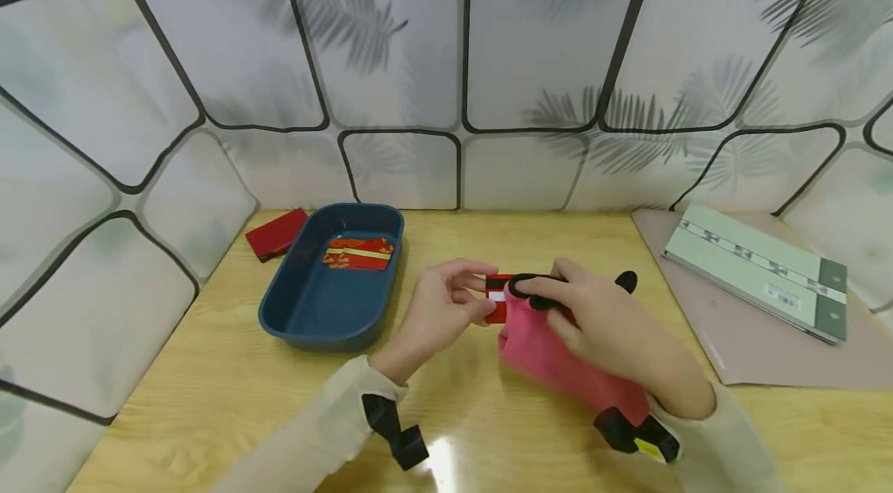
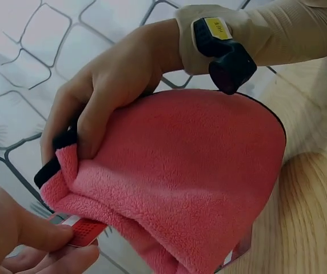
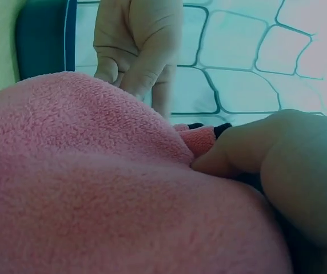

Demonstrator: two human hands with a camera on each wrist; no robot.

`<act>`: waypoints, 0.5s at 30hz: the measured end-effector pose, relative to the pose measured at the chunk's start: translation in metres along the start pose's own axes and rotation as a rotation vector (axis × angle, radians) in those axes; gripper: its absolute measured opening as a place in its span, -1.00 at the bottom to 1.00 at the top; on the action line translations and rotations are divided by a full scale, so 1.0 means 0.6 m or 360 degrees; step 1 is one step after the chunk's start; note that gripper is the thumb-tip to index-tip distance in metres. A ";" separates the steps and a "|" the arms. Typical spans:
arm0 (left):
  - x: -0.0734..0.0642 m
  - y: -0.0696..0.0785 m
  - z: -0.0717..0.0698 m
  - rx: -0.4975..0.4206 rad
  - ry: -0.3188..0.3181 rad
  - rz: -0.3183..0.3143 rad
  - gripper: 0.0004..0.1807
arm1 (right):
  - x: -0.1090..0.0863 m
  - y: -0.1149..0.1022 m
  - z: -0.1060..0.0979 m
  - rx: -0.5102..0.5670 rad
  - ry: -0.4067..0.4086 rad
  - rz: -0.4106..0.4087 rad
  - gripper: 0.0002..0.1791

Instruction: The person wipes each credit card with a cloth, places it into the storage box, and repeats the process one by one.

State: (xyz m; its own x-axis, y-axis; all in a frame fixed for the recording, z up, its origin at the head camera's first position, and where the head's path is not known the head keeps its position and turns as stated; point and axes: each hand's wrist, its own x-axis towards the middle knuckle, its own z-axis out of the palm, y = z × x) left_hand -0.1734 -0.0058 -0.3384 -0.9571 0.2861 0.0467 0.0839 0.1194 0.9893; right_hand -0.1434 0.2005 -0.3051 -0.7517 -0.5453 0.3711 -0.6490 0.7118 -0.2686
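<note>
In the head view my left hand (image 1: 439, 307) pinches a red card (image 1: 496, 315) with a dark band and a white patch. My right hand (image 1: 603, 322) grips a pink plush cloth (image 1: 551, 365) by its black-edged border, thumb and fingers folding the fabric. The cloth hangs toward the right wrist and covers one end of the card. In the left wrist view the card (image 2: 88, 230) sits between the left thumb and fingers, against the cloth's (image 2: 175, 171) lower edge. From the right wrist view, cloth (image 3: 95, 171) fills much of the picture and hides the card.
Left of the hands stands a blue plastic tub (image 1: 321, 311) with red-and-gold cards (image 1: 358, 253) inside. A dark red flat item (image 1: 277, 234) lies beside it. At right, a pale green notebook (image 1: 753, 268) rests on a pinkish-grey sheet (image 1: 781, 365). A patterned wall (image 1: 544, 51) backs the wooden table.
</note>
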 end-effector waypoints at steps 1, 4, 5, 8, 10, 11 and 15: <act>0.000 0.000 0.001 -0.0011 -0.0011 0.0007 -0.60 | 0.000 0.001 0.003 -0.0003 0.0018 -0.0021 -0.62; -0.004 -0.004 0.005 -0.0020 -0.0051 0.0020 -0.60 | 0.000 0.001 0.012 -0.0025 0.0052 -0.0084 -0.63; -0.006 -0.005 0.006 -0.0030 -0.0069 0.0019 -0.60 | -0.001 0.001 0.015 -0.0032 0.0052 -0.0092 -0.64; -0.013 -0.008 0.009 -0.0044 -0.0130 0.0041 -0.59 | -0.005 -0.002 0.021 -0.0071 0.0069 -0.0094 -0.65; -0.013 -0.008 0.009 -0.0061 -0.0159 0.0083 -0.59 | -0.006 -0.004 0.022 -0.0112 0.0112 -0.0090 -0.65; -0.012 -0.008 0.009 -0.0063 -0.0165 0.0103 -0.59 | -0.005 -0.005 0.022 -0.0131 0.0135 -0.0087 -0.65; -0.007 -0.003 0.010 -0.0073 -0.0151 0.0140 -0.60 | -0.001 -0.007 0.020 -0.0195 0.0174 -0.0078 -0.64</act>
State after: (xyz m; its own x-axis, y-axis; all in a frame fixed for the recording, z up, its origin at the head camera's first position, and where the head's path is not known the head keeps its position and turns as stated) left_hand -0.1677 -0.0016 -0.3412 -0.9160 0.3821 0.1224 0.1515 0.0467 0.9874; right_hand -0.1416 0.1927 -0.3146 -0.6979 -0.5340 0.4772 -0.6603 0.7378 -0.1401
